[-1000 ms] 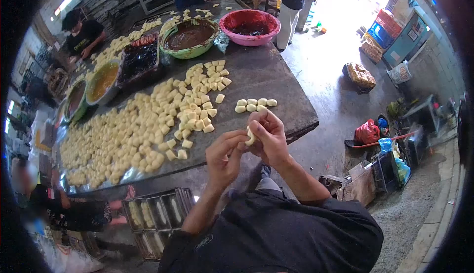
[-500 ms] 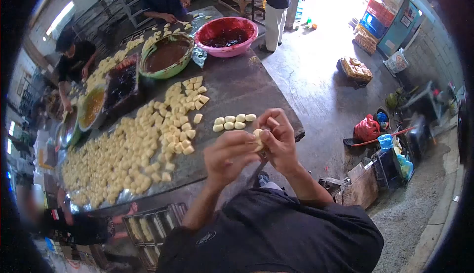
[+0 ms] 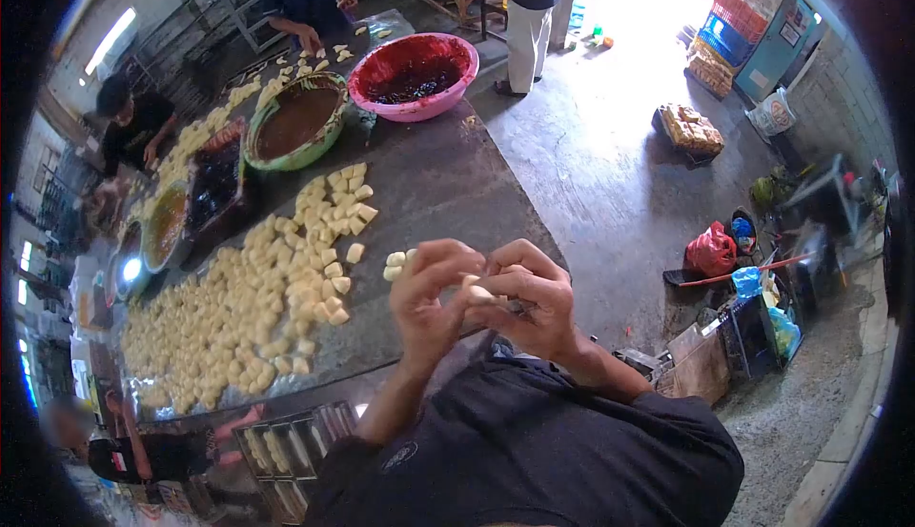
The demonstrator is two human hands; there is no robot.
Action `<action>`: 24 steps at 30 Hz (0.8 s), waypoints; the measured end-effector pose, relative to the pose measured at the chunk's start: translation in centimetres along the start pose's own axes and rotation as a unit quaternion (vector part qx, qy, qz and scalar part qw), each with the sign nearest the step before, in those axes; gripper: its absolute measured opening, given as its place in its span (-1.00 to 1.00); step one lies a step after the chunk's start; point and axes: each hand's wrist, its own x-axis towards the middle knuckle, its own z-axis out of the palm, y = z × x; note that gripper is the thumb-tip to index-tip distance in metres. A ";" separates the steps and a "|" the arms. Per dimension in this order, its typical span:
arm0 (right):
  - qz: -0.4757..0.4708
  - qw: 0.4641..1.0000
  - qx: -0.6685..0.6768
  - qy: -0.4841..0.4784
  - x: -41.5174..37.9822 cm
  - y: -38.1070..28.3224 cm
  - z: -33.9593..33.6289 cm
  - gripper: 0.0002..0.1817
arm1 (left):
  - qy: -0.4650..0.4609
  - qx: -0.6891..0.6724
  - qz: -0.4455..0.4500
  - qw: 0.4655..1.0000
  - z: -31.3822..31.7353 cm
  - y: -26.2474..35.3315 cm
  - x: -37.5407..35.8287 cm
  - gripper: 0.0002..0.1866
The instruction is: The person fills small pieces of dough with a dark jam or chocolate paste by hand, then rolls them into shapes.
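Observation:
A small pale piece of dough (image 3: 479,294) is pinched between my two hands, above the near edge of the table. My left hand (image 3: 426,300) grips it from the left with bent fingers. From the other side, my right hand (image 3: 537,300) closes thumb and fingers round it. Just behind my left hand, a few smooth dough balls (image 3: 395,265) show on the table; my hands hide the others of that group. To the left spreads a large heap of cut dough pieces (image 3: 248,298).
On the dark table (image 3: 429,179) stand a pink basin (image 3: 467,74) with dark red filling, a green basin (image 3: 257,146) of brown filling and a tray of dark filling (image 3: 217,179). Co-workers stand around the table. Trays (image 3: 286,451) lie below its near edge.
My hands have drawn closer together round the dough, fingers curling over it. The view has shifted, so the table appears further left, and my hands cover most of the dough-ball group.

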 end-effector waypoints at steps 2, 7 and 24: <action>0.016 1.000 -0.014 -0.017 -0.2 0.9 -1.0 -0.76 | -0.027 0.008 -0.004 1.000 0.4 -1.0 -0.1 -0.88; 0.266 0.921 0.263 0.111 -0.8 1.6 0.0 -0.81 | 0.065 0.032 -0.090 0.993 2.4 -2.5 -0.8 -0.82; 0.427 0.886 0.160 -0.090 -7.8 9.5 -0.7 -0.88 | -0.044 -0.011 -0.351 0.935 -0.6 -8.6 -6.3 -0.73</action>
